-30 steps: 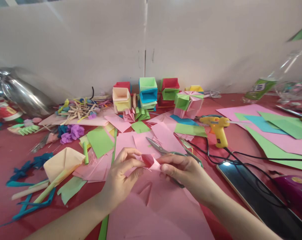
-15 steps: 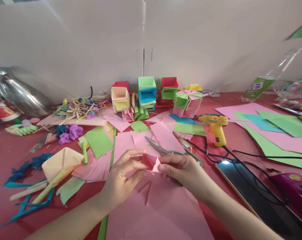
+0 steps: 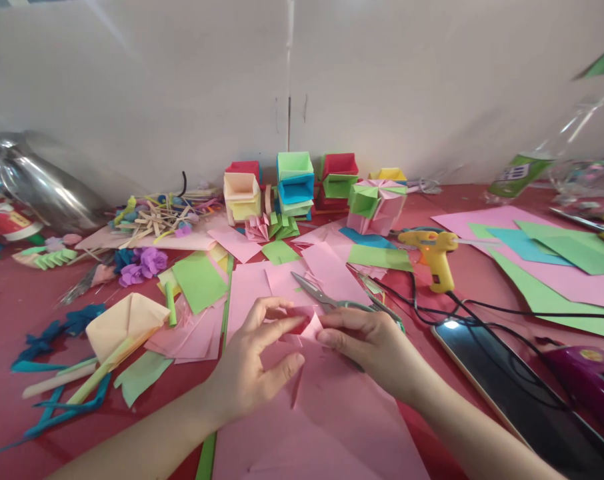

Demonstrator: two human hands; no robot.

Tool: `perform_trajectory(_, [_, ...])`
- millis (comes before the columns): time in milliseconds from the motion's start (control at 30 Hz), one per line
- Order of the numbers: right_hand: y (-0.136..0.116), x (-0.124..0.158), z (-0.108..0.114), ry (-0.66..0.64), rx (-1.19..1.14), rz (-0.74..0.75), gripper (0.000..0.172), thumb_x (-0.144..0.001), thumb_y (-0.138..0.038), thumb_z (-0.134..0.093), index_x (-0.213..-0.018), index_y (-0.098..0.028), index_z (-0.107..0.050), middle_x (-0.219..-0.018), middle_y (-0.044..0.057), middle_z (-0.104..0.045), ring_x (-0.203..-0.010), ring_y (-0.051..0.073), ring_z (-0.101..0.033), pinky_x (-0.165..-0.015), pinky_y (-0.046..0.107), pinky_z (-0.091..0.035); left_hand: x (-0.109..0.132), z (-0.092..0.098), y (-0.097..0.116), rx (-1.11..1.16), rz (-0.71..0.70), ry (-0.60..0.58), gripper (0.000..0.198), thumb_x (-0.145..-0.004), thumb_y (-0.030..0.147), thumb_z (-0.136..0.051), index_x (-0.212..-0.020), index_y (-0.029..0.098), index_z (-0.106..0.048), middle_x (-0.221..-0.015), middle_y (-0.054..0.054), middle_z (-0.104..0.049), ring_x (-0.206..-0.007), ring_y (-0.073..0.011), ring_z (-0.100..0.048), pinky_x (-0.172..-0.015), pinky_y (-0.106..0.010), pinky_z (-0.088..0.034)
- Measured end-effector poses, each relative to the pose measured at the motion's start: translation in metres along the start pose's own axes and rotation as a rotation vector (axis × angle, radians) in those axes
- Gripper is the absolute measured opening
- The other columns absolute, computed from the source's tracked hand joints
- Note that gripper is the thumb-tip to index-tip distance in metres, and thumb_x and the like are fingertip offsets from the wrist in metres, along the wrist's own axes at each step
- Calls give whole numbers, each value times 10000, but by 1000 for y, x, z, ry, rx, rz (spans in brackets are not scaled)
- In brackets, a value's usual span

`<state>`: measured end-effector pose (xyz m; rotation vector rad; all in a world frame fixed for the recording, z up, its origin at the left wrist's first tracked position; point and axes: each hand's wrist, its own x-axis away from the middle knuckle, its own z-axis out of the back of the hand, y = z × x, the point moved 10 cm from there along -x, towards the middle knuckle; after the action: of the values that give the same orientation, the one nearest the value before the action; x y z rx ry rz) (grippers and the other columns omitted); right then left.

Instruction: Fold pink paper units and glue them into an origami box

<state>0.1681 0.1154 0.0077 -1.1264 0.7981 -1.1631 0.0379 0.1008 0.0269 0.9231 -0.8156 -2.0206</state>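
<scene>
A small piece of folded pink paper (image 3: 311,329) is held between my hands above a large pink sheet (image 3: 327,427). My right hand (image 3: 367,340) pinches its right corner between thumb and fingers. At its left side, my left hand (image 3: 257,353) has its index and middle fingers around the paper's edge, with the thumb lifted away from it. Part of the paper is hidden by my fingers. Right behind my hands, grey-green scissors (image 3: 315,291) lie with their blades pointing up and left; my right hand covers some of the handles.
A yellow glue gun (image 3: 435,257) with a black cord and a phone (image 3: 512,393) lie to the right. Stacked paper boxes (image 3: 295,187) stand at the back. On the left are a cream folded paper piece (image 3: 127,323), purple flowers (image 3: 145,265) and a steel jug (image 3: 42,187).
My left thumb has come off the folded paper and spread toward me. The paper looks flatter, with a pointed flap standing near my right fingertips. My right hand has barely moved.
</scene>
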Motion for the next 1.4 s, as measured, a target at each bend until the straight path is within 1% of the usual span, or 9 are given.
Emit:
perform_trajectory(100, [0, 0, 2, 14, 19, -1, 142, -759, -332, -640, -742, -205, -703, -687, -25, -574, -603, 88, -483, -533, 206, -351, 1, -1, 1, -19, -12, -8, 367, -815, 279, -582, -1179, 276, -538, -1223, -50, -395, -1144, -200, -442, -935, -343, -455])
perform_trajectory(267, [4, 0, 2, 39, 44, -27, 132, -750, -330, -646, -730, -213, -704, -670, -33, -573, -538, 75, -448, -485, 210, -327, 4, -3, -1, -28, -13, -3, 153, -835, 241, -556, -982, 235, -598, -1272, -43, -388, -1157, -192, -453, -974, -349, -419])
perform_trajectory(367, [6, 0, 5, 74, 87, -32, 139, -754, -337, -639, -723, -216, -701, -651, -34, -573, -527, 79, -452, -482, 214, -336, 4, -3, -3, -4, -10, 4, 109, -843, 235, -547, -946, 236, -586, -1294, -39, -389, -1171, -192, -456, -969, -353, -423])
perform_trajectory(667, [-19, 6, 2, 93, 286, 147, 177, -824, -294, -560, -733, -211, -687, -734, 7, -651, -694, 147, -582, -634, 250, -431, 3, 0, -3, 17, -5, 37, 93, -861, 228, -522, -875, 233, -614, -1277, -49, -430, -1137, -201, -501, -946, -383, -448])
perform_trajectory(733, [-23, 7, 3, 113, 307, 173, 157, -819, -280, -567, -738, -215, -685, -747, 11, -657, -703, 154, -592, -643, 256, -442, 2, 0, -3, -2, -5, 34, 107, -858, 241, -527, -916, 238, -617, -1286, -52, -429, -1143, -207, -495, -947, -384, -447])
perform_trajectory(933, [-27, 7, 2, 109, 361, 208, 171, -836, -274, -552, -750, -212, -686, -786, 21, -662, -744, 160, -601, -675, 256, -450, 1, -1, -1, -83, -21, 17, 356, -853, 294, -530, -1207, 254, -516, -1278, -78, -421, -1172, -224, -450, -963, -392, -428])
perform_trajectory(1100, [-28, 7, 1, 103, 375, 218, 183, -845, -254, -539, -737, -212, -681, -774, 17, -656, -733, 154, -594, -670, 246, -441, 2, -4, 1, -90, -21, -21, 386, -860, 281, -515, -1246, 269, -489, -1282, -79, -391, -1165, -222, -445, -950, -383, -441])
perform_trajectory(1300, [-21, 6, 7, 141, 362, 133, 212, -825, -297, -550, -675, -203, -668, -688, 10, -627, -659, 150, -575, -602, 245, -428, 3, -5, 6, -98, -61, -22, 373, -865, 252, -504, -1237, 274, -487, -1294, -80, -382, -1205, -231, -410, -962, -398, -427])
perform_trajectory(1400, [-15, 6, 11, 146, 347, 78, 249, -826, -350, -538, -687, -199, -680, -673, 8, -619, -636, 146, -564, -571, 243, -418, 3, -1, 6, -122, -76, 24, 303, -862, 231, -505, -1163, 261, -531, -1281, -79, -391, -1172, -221, -442, -950, -388, -433])
